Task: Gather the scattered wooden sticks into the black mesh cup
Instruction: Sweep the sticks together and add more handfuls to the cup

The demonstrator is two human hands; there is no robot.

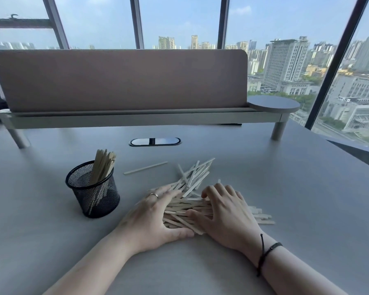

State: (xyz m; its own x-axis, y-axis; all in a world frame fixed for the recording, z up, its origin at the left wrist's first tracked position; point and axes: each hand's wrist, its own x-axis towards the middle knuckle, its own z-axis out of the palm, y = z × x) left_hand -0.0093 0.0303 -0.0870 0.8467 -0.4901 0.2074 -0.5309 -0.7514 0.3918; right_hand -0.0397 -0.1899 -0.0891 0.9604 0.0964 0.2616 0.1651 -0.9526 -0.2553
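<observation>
A heap of pale wooden sticks (193, 182) lies on the grey desk (285, 199) in front of me. My left hand (152, 216), with a ring on one finger, presses against the heap's left side, fingers spread over the sticks. My right hand (226, 211) cups the heap from the right, thumb on top of the sticks. The black mesh cup (93, 189) stands upright to the left of the heap and holds several sticks that lean to its right rim. One single stick (145, 167) lies apart, behind the heap.
A raised shelf with a brown divider panel (119, 81) spans the back of the desk on round legs (278, 130). A black cable grommet (155, 141) sits in the desk behind the sticks. Some sticks (262, 217) poke out beyond my right hand. Windows stand behind.
</observation>
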